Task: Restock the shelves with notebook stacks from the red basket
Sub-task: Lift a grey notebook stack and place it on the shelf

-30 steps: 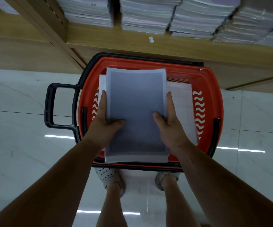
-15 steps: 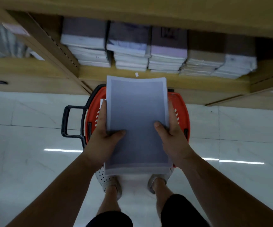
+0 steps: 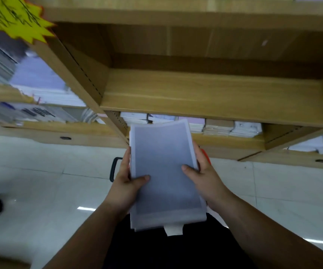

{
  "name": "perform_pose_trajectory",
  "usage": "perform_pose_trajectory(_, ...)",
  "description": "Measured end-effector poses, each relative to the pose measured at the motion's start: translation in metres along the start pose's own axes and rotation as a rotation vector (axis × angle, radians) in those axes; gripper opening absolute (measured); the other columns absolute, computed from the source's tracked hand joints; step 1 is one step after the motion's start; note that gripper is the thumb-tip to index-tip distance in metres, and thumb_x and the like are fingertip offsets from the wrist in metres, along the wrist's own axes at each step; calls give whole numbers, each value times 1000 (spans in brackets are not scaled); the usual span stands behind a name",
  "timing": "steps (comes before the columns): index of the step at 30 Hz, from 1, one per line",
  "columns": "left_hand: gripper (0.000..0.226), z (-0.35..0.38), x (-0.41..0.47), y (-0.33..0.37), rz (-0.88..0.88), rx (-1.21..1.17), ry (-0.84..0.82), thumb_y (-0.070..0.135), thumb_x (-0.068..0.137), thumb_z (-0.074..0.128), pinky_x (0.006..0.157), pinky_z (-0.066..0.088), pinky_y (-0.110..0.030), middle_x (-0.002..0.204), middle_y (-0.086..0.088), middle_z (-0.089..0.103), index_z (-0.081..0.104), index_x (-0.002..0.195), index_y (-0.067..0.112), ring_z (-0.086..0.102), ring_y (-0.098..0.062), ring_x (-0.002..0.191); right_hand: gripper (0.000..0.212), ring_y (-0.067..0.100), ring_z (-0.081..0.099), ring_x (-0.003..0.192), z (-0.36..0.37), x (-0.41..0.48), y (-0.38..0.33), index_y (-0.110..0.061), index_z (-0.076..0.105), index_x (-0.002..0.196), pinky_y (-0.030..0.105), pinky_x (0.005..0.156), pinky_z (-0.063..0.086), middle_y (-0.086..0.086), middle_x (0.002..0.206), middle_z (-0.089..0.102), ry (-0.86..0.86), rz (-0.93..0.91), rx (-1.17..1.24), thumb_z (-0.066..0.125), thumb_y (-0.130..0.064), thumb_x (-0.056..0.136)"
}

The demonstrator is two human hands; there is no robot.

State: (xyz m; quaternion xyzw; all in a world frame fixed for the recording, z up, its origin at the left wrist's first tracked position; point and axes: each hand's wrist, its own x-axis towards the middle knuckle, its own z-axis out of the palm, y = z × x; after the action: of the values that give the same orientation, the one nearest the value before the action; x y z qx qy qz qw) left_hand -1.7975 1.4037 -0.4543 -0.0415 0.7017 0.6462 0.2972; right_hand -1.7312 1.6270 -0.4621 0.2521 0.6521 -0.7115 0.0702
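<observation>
Left hand (image 3: pixel 126 183) and right hand (image 3: pixel 205 176) gripping notebook stack (image 3: pixel 164 171) by its sides, thumbs on top, arms extended

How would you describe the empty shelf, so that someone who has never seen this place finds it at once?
Start from the wooden shelving unit that fills the upper half of the view. The empty shelf is the wide bare board directly above the notebook stack held in both hands. The shelf below it carries a row of notebook piles, and the bay to the left is also stocked.

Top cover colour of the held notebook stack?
Grey-blue with a white border, on the notebook stack; head view.
</observation>
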Motion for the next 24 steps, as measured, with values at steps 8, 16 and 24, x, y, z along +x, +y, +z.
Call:
perform_pose_trajectory(8,95,-72,88,62,-30,92,-129,0,84,74,92,57,-45,125,9,67,32,150,55,64,-17,115,75,10,66,119,64,67,-40,-44,37,153,40,101,55,-18,129,68,140,14,94,58,3,98)
perform_pose_trajectory(16,93,-123,198,113,50,85,-159,-12,84,67,78,61,-30,133,3,62,33,154,40,65,-9,111,66,24,69,113,123,176,-83,-61,55,128,47,95,57,-3,125,72,273,-12,98,62,-3,96)
perform_pose_trajectory(24,87,-126,225,87,-11,170,-110,3,96,61,93,50,-33,147,4,35,15,155,48,44,-17,127,58,17,61,110,129,234,-83,-40,34,156,29,82,55,-3,141,57,311,67,-146,51,-17,105)
